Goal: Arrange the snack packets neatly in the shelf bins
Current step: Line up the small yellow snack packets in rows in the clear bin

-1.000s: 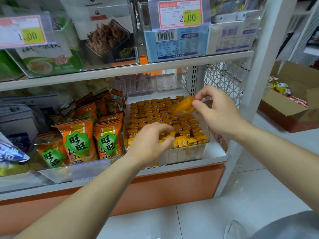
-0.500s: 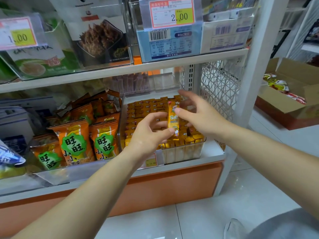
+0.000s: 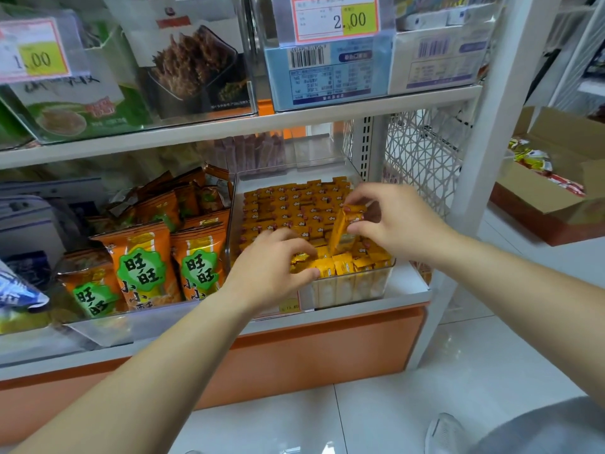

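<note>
Orange-wrapped snack packet [image 3: 339, 231]: pinches it by the top with right hand [image 3: 393, 221], upright for slotting edge-on. Grips front-row packets [image 3: 343, 267] with left hand [image 3: 271, 267] just beside, probably holding a gap open in clear bin [image 3: 360, 290] beneath both hands.

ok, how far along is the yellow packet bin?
Mostly done: the back rows of packets stand in tidy lines in the clear bin. In hand: the right hand pinches one tilted packet, its lower end at the front rows; the left hand rests on their left end, grip unclear. Left: seat that packet and straighten the uneven front rows.
</note>
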A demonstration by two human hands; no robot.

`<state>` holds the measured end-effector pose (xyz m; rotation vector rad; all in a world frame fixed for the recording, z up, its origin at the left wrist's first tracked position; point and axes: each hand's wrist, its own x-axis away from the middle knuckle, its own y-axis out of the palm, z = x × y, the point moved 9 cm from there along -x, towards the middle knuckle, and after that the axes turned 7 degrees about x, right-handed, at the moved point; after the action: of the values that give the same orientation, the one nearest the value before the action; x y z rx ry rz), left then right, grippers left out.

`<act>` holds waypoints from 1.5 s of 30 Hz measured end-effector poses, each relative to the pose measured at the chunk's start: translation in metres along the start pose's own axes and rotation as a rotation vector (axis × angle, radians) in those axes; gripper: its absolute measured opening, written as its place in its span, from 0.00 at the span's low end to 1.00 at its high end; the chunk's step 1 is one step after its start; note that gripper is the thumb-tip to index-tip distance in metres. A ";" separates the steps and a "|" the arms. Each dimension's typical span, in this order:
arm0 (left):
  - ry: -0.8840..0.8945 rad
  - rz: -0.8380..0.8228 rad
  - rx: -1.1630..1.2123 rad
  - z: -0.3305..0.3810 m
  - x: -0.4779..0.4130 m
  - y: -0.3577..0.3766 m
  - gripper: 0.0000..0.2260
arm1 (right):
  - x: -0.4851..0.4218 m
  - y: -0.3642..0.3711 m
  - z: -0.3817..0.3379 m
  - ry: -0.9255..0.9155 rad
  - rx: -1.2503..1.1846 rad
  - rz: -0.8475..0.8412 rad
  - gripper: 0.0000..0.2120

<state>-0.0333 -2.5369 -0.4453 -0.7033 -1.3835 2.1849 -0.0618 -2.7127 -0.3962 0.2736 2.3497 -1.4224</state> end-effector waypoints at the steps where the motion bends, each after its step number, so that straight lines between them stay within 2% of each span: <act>1: 0.031 -0.009 -0.002 0.003 0.000 0.001 0.15 | -0.001 -0.004 -0.005 -0.041 0.031 0.012 0.16; 4: 0.083 -0.082 0.007 0.008 0.002 0.009 0.14 | 0.000 0.002 -0.022 -0.143 0.186 -0.016 0.14; 7: 0.102 -0.073 0.013 0.009 0.004 0.009 0.16 | 0.003 0.041 -0.026 -0.156 0.456 -0.240 0.08; 9: 0.109 -0.052 0.020 0.009 0.007 0.007 0.16 | 0.004 0.060 -0.021 -0.120 0.486 -0.398 0.12; 10: 0.112 -0.049 0.026 0.008 0.008 0.007 0.16 | 0.001 0.062 -0.020 -0.108 0.479 -0.412 0.13; 13: 0.116 -0.046 0.045 0.006 0.009 0.008 0.16 | -0.009 0.058 -0.019 -0.083 0.384 -0.324 0.10; 16: 0.111 -0.041 0.048 0.005 0.010 0.008 0.16 | -0.009 0.072 -0.022 -0.048 0.272 -0.392 0.12; 19: 0.109 -0.045 0.056 0.004 0.011 0.007 0.16 | -0.012 0.078 -0.027 -0.048 0.258 -0.397 0.03; 22: 0.120 -0.046 0.056 0.006 0.010 0.006 0.16 | -0.014 0.075 -0.029 -0.045 0.250 -0.372 0.08; 24: 0.119 -0.043 0.056 0.007 0.009 0.005 0.16 | -0.016 0.059 -0.032 -0.035 0.166 -0.258 0.06; 27: 0.107 -0.061 0.077 0.006 0.008 0.005 0.15 | -0.018 0.017 -0.027 0.051 -0.052 0.011 0.03; 29: 0.072 -0.007 0.163 0.003 0.008 -0.002 0.13 | -0.014 -0.007 -0.020 0.123 -0.193 0.137 0.03; 32: -0.079 0.216 0.400 -0.010 0.009 -0.025 0.10 | -0.004 -0.028 -0.015 0.163 -0.352 0.213 0.05; 34: -0.222 0.292 0.735 -0.020 0.009 -0.029 0.11 | 0.001 -0.027 -0.022 0.119 -0.327 0.180 0.06; 36: -0.336 0.231 1.105 -0.019 0.007 -0.016 0.15 | 0.006 -0.013 -0.034 0.067 -0.354 0.097 0.08; 38: -0.397 0.190 1.313 -0.014 0.007 -0.007 0.18 | 0.009 0.005 -0.046 0.004 -0.387 0.005 0.11; 41: -0.455 0.237 1.381 -0.018 0.009 -0.004 0.22 | 0.009 0.017 -0.046 0.000 -0.461 -0.059 0.12; 43: -0.421 0.236 1.353 -0.020 0.009 -0.007 0.23 | 0.004 0.012 -0.034 0.060 -0.494 0.005 0.11; 45: -0.357 0.199 1.311 -0.018 0.009 -0.009 0.23 | 0.000 0.011 -0.022 0.141 -0.448 0.059 0.16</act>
<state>-0.0281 -2.5150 -0.4450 0.0720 0.2187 2.7791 -0.0629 -2.6878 -0.3957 0.3210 2.6682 -0.8391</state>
